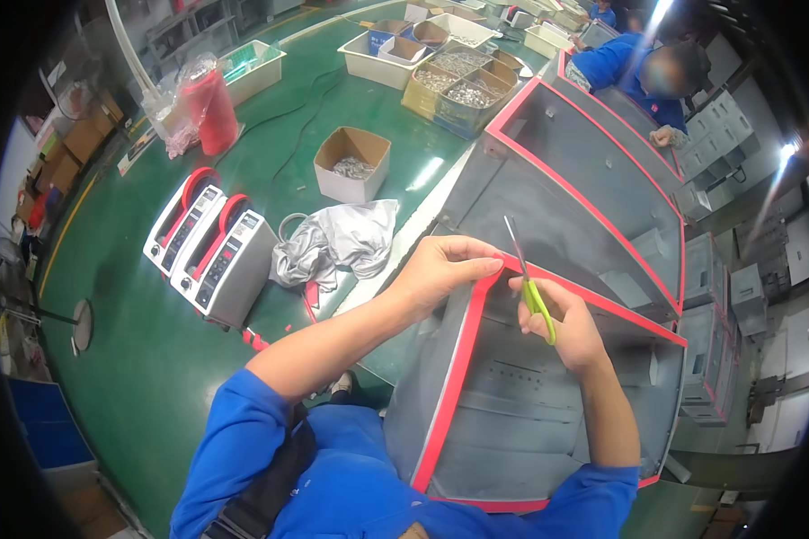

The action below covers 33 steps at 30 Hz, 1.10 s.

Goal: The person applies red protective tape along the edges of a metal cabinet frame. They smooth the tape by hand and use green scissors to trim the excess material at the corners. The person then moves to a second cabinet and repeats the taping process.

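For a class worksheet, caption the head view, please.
Left hand pinches red tape on a grey casing; right hand holds green-handled scissors.

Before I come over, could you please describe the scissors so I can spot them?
Find the nearest grey cabinet, rimmed with red tape. By its far left corner, the person's right hand holds the scissors, blades pointing away. Their lime-green handles set them apart from the red and grey around them.

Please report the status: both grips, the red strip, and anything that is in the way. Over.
Left grip pinching red strip at near gray box corner. Right grip holding green-handled scissors beside it. Another red-edged box close ahead.
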Each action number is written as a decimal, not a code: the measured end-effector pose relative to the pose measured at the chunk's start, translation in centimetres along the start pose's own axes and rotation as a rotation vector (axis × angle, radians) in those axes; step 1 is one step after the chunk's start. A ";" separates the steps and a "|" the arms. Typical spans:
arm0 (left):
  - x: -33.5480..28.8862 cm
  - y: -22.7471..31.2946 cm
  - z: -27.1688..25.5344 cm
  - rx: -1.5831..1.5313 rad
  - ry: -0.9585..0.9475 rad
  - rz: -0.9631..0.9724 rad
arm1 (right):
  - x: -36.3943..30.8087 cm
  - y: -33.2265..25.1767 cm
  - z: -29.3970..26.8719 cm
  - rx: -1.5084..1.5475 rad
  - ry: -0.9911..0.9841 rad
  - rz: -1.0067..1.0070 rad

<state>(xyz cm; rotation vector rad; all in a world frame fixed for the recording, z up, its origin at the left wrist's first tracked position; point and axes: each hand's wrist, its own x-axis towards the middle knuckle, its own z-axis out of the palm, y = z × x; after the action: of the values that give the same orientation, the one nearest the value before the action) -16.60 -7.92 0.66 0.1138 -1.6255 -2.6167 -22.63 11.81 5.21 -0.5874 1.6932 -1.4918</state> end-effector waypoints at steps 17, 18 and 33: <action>0.7 1.1 0.1 0.131 0.001 -0.206 | -0.7 -0.1 -2.5 -0.135 -0.164 0.036; 0.8 1.1 0.1 0.130 -0.003 -0.199 | -0.6 -0.1 -2.5 -0.144 -0.162 0.036; 0.7 2.1 0.5 0.188 -0.040 -0.185 | -0.7 -0.4 -2.5 -0.341 -0.123 0.019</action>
<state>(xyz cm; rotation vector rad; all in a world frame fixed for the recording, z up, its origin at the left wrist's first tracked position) -17.37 -8.43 2.72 0.2332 -1.9621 -2.6029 -24.25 13.79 5.80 -0.8216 1.8621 -1.1343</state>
